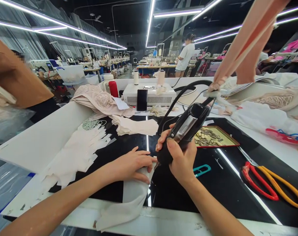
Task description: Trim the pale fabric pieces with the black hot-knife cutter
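Note:
My right hand (179,157) is wrapped around a black corded power hand tool (185,127) with a silver lever along its side. The tool's lower end points down at the edge of a pale strip of thin cloth (135,193), and its working tip is mostly hidden. With fingers stretched out, my left hand (135,165) lies on that cloth, its index fingertip close to the tool's lower end. The strip hangs over the front table edge. Beside my right hand lie a teal thread snipper or cutter (201,170) and a shallow tray (230,139) of sunflower seeds.
Large scissors (269,182) with red and orange handles lie at right. Cut cloth pieces (72,150) spread at left; a small stack (136,126) lies ahead. A phone (142,100) leans against a white box (149,93). Pink straps (242,49) suspend the tool. A person (185,54) stands farther back.

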`<state>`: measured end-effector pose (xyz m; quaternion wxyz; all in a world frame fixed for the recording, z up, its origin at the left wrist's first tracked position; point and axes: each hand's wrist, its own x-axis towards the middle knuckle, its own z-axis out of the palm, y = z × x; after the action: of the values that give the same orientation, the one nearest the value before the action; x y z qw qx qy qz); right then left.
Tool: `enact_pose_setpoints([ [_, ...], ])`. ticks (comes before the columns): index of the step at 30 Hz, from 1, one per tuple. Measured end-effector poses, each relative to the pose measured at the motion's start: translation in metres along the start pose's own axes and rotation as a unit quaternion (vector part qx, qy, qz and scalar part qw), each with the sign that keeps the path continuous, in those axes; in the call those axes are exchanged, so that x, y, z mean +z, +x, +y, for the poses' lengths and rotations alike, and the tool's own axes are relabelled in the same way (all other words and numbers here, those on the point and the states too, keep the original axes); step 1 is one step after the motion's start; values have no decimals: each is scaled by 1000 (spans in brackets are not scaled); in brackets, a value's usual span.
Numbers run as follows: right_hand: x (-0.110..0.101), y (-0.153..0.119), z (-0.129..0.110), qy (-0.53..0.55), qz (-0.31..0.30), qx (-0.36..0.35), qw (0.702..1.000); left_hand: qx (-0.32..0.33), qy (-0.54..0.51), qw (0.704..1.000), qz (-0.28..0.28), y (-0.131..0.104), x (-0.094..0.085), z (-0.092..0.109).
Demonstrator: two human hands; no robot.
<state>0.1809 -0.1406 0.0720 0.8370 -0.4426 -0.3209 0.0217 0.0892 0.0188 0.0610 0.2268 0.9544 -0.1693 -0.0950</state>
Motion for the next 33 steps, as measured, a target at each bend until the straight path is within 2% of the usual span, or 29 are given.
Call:
enact_pose_setpoints([
  [5, -2, -1, 3, 0, -5, -7, 1000, -1, -15, 1000, -15, 0, -1, -4],
  [26, 2, -13, 0, 6, -27, 8, 1000, 5, -13, 1000, -2, 0, -4, -1],
  [33, 6, -16, -5, 25, -27, 8, 999, 20, -19, 1000, -5, 1, -2, -8],
])
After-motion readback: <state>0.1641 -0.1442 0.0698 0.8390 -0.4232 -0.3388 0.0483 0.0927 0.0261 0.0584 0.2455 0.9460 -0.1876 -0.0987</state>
